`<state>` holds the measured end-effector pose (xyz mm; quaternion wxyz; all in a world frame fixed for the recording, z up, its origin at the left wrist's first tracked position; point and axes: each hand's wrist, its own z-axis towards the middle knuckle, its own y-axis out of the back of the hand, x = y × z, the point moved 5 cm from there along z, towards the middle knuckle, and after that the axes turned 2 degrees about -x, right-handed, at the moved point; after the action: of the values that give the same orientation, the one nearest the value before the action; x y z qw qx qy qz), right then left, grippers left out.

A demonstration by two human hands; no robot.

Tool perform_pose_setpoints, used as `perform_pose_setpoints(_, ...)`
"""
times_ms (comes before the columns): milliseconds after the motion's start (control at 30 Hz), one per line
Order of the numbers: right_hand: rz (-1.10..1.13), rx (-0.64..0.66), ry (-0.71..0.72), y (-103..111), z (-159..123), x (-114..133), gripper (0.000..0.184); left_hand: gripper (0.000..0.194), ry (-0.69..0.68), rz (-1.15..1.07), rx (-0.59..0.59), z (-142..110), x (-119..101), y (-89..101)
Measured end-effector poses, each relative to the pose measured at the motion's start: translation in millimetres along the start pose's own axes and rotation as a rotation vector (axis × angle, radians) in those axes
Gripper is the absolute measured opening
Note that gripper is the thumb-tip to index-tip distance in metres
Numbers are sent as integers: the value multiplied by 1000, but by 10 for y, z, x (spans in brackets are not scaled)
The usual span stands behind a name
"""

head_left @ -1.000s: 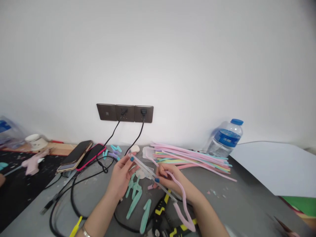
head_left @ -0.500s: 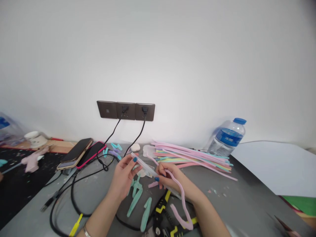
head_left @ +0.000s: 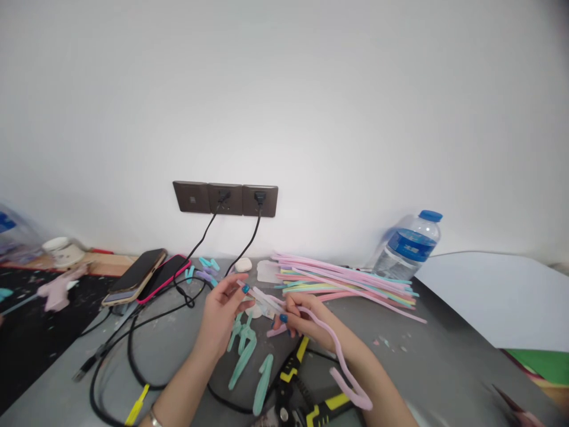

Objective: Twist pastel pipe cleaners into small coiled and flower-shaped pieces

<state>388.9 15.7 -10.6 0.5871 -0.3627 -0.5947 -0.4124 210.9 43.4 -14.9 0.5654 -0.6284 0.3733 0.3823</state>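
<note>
My left hand (head_left: pixel 221 314) pinches one end of a translucent stick (head_left: pixel 269 302) between thumb and fingers. At the stick's other end, my right hand (head_left: pixel 306 315) is closed around a pink pipe cleaner (head_left: pixel 336 341), whose long tail loops over the right wrist and curls up at its end. Part of the pink pipe cleaner lies along the stick; the exact contact is hidden by the fingers. Below the hands lie bent teal pipe cleaners (head_left: pixel 263 385) and black-and-yellow pliers (head_left: pixel 291 369), partly covered by my right forearm.
A bundle of pastel pipe cleaners (head_left: pixel 347 279) lies by the wall, beside a water bottle (head_left: pixel 411 246). Two phones (head_left: pixel 137 276) and black cables (head_left: pixel 131 350) occupy the left. A pink glue gun (head_left: pixel 57 293) rests on a black mat. White paper (head_left: pixel 498 296) lies right.
The pink pipe cleaner's hanging tail has swung right. Its upper part has come closer alongside the stick, and the stick's far end has dipped slightly. Both hands keep their hold.
</note>
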Motion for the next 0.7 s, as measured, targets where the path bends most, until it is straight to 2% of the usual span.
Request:
perform_pose_setpoints(133,42,-8,-19,-23,-16,41,34,33,0,56,7,26,14,21)
perform_pose_setpoints(300,70,8,-74,-57,-25,24,36,33,40,159,135,-13,99,-46)
perform_pose_setpoints(400,56,20,-78,-57,-37,48,34,32,32,204,170,-47,112,-76)
perform_pose_setpoints(700,59,37,-79,-35,-46,40,31,29,-46,272,184,-65,-34,-136)
